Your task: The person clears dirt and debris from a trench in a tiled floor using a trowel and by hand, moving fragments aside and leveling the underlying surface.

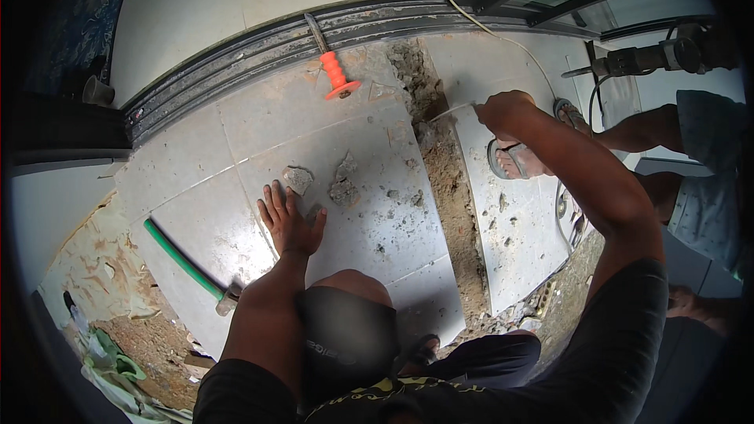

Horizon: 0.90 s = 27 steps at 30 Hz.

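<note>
My left hand (287,224) lies on the pale floor tiles (353,239) with its fingers spread, holding nothing. A broken mortar chunk (298,180) sits right by its fingertips, and a second rough chunk (344,179) is to the right. Over the far part of a narrow dug channel (455,204), my right hand (506,112) is closed round a thin, pale, slightly curved piece (453,112). One end of it reaches the channel's soil; its kind is unclear, and the fist hides the rest.
A chisel with an orange guarded grip (334,71) rests against the dark door track (259,47). At left lies a hammer with a green handle (184,261). A person in sandals (514,159) stands at right beside a power breaker (656,56). A pale cable (503,38) crosses the far floor.
</note>
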Each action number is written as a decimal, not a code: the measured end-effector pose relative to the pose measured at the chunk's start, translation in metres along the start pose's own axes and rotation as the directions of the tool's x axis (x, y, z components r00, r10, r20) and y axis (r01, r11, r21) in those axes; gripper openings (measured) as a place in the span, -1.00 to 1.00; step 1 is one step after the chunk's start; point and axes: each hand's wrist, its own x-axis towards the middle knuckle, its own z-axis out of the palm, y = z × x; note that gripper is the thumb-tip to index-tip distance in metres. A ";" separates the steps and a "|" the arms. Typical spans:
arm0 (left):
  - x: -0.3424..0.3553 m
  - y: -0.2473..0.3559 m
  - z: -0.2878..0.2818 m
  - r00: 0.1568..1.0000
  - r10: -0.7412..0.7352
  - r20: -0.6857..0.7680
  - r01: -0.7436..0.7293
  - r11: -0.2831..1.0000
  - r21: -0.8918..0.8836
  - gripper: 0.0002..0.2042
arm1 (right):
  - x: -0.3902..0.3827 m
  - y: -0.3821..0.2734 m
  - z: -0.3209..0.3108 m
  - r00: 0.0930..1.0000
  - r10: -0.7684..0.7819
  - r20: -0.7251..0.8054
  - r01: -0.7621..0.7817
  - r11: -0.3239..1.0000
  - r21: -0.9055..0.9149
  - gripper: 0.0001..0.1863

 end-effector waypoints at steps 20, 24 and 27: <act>-0.003 0.001 0.005 0.999 0.020 -0.030 -0.018 0.998 0.055 -0.11 | -0.043 -0.014 0.089 0.924 -0.194 0.329 0.238 0.966 -0.099 -0.67; -0.001 0.002 0.001 1.000 0.005 0.007 -0.006 0.998 0.065 -0.10 | 0.005 0.012 0.043 1.000 0.015 0.002 -0.016 0.988 0.152 -0.63; 0.001 0.005 0.010 1.000 0.030 -0.005 -0.030 0.998 0.053 -0.10 | 0.058 -0.020 0.016 0.972 0.198 -0.125 -0.138 0.916 0.377 -0.66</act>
